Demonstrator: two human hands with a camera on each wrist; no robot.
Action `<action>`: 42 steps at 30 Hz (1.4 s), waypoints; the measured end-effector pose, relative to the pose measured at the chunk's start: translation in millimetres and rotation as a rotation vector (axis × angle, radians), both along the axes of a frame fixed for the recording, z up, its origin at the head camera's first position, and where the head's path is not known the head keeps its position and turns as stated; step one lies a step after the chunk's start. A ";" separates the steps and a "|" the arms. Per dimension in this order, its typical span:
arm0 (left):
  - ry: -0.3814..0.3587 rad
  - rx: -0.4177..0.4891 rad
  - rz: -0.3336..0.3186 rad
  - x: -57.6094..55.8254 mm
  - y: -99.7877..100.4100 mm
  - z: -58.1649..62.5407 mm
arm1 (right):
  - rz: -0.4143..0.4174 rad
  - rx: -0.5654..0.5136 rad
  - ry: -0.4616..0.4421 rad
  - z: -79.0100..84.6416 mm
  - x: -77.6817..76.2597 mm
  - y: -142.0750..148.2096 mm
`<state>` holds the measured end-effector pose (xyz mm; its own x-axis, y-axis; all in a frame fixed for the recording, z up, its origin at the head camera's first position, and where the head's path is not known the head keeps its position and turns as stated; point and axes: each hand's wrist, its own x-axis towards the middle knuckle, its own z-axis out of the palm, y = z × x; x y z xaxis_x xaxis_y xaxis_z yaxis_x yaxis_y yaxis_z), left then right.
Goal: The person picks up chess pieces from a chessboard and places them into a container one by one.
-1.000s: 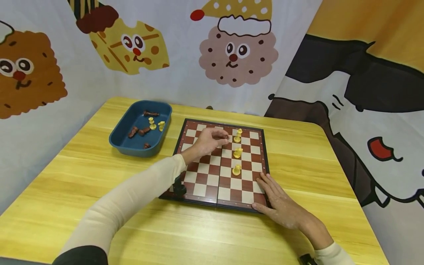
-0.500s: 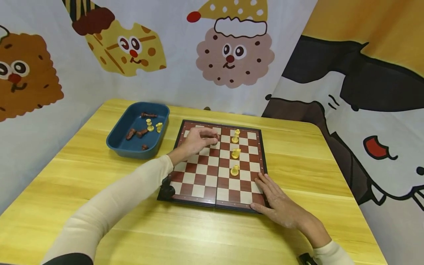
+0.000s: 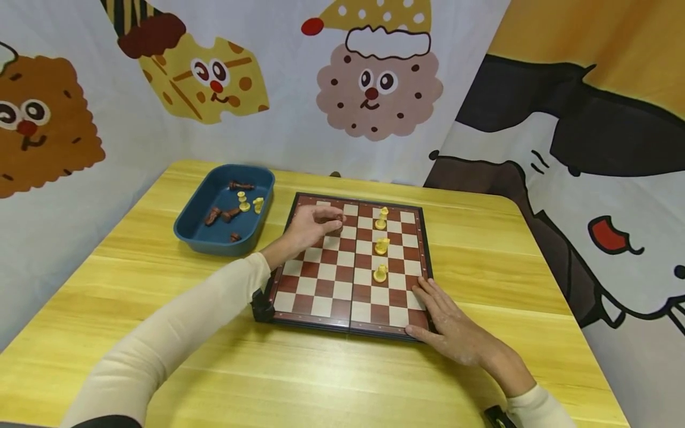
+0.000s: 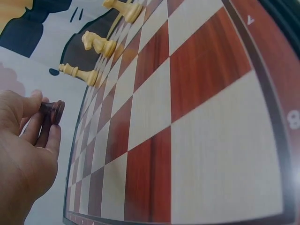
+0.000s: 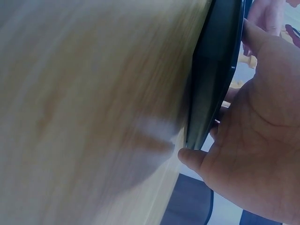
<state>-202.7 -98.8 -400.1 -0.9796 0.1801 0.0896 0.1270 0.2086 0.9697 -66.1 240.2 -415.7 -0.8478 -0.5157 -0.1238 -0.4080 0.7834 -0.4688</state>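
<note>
Over the upper left part of the chessboard point(image 3: 336, 289), my left hand point(image 3: 305, 230) pinches a dark brown chess piece point(image 4: 57, 112) between thumb and fingers. Its ringed base shows, but the fingers hide its top. Three cream chess pieces stand in a line on the right half: a tall one point(image 3: 381, 220) farthest, a knight point(image 4: 99, 44) in the middle and another piece point(image 3: 380, 273) nearest. My right hand point(image 3: 452, 333) rests on the board's near right corner with its fingers extended, the thumb at the near edge.
Left of the board, a blue tray point(image 3: 184, 235) holds several brown pieces and two cream ones point(image 3: 243, 202). The yellow wood table point(image 3: 481, 249) runs around the board. Behind it hangs a printed cloth point(image 3: 294, 148) with cartoon figures.
My left hand has drawn back leftward over the board from near its middle, still pinching the brown chess piece. The right hand and the standing cream pieces keep their places.
</note>
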 end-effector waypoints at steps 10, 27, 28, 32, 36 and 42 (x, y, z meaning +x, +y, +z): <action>-0.014 0.058 0.006 4.6 -11.4 -4.5 | -0.005 -0.002 -0.003 2.3 1.9 -0.3; -0.055 0.081 0.059 11.4 -40.5 -7.2 | -0.013 -0.003 -0.007 0.5 2.3 1.3; -0.060 0.083 0.059 11.8 -42.5 -6.3 | -0.012 -0.005 -0.006 0.4 2.5 1.2; -0.056 0.057 0.080 12.5 -52.7 -1.7 | -0.011 -0.007 -0.010 0.2 2.1 1.0; -0.052 0.029 0.113 12.9 -65.2 6.0 | -0.015 -0.001 -0.021 0.1 0.5 0.6; -0.011 0.118 0.151 12.8 -84.4 13.7 | -0.009 0.008 -0.018 -0.1 -1.4 0.3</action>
